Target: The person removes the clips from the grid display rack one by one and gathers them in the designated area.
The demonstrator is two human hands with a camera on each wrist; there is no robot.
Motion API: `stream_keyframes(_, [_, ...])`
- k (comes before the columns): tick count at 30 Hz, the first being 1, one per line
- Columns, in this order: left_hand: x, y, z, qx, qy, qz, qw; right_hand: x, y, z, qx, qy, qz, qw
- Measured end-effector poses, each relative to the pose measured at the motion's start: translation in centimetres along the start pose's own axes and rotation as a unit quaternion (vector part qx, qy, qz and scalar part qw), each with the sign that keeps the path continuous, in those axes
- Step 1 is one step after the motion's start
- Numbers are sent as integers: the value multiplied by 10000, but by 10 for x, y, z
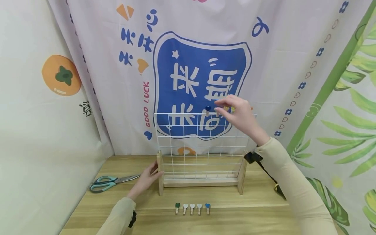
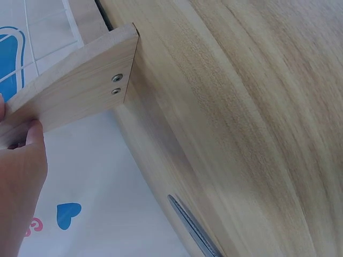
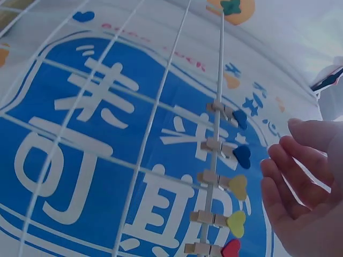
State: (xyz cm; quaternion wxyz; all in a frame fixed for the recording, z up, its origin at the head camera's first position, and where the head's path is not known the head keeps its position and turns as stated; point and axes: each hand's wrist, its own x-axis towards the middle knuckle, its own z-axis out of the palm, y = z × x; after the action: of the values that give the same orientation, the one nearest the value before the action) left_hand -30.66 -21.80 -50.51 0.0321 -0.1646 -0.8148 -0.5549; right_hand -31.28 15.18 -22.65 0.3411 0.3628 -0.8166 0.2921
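Note:
A white wire grid point(image 1: 176, 113) stands upright in a wooden stand point(image 1: 202, 184). My left hand point(image 1: 148, 179) grips its left side post point(image 2: 91, 80), thumb and fingers on different sides of the wood. Along the top wire sit several small wooden clips with heart heads: a blue heart clip point(image 3: 241, 155), another blue heart clip point(image 3: 239, 119), two yellow ones and a red heart clip point(image 3: 231, 248). Beside these clips hovers my right hand point(image 3: 308, 187), fingers loosely bent and apart from the thumb, nothing between them.
In front of the stand, a row of heart clips lies on the wooden table point(image 1: 235, 218): a green clip point(image 1: 177, 208), several white and a blue clip point(image 1: 207, 208). Scissors point(image 1: 113, 182) with teal handles lie at the left. A printed curtain point(image 1: 132, 98) hangs behind.

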Motion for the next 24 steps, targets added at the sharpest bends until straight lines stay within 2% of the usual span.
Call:
stream_keyframes(4, [-1,0,1,12,21,18,10000,14,4,0,-101,-213,154,9996])
stream_keyframes(9, [-1,2,-1,-72,70,37,9999,30,6,8,-287,-976,348,9942])
stream_keyframes(13, [-1,1,-2,-35,61,42,10000,37,6,13,-443,-1464,274,9878])
stream_keyframes(17, [-1,2,-1,-7,16,55,10000,37,3,13,-464,-1571,127,9864])
stream_keyframes(24, [1,2,1,-62,38,3,10000,32,2,11,-455,-1364,52,9896])
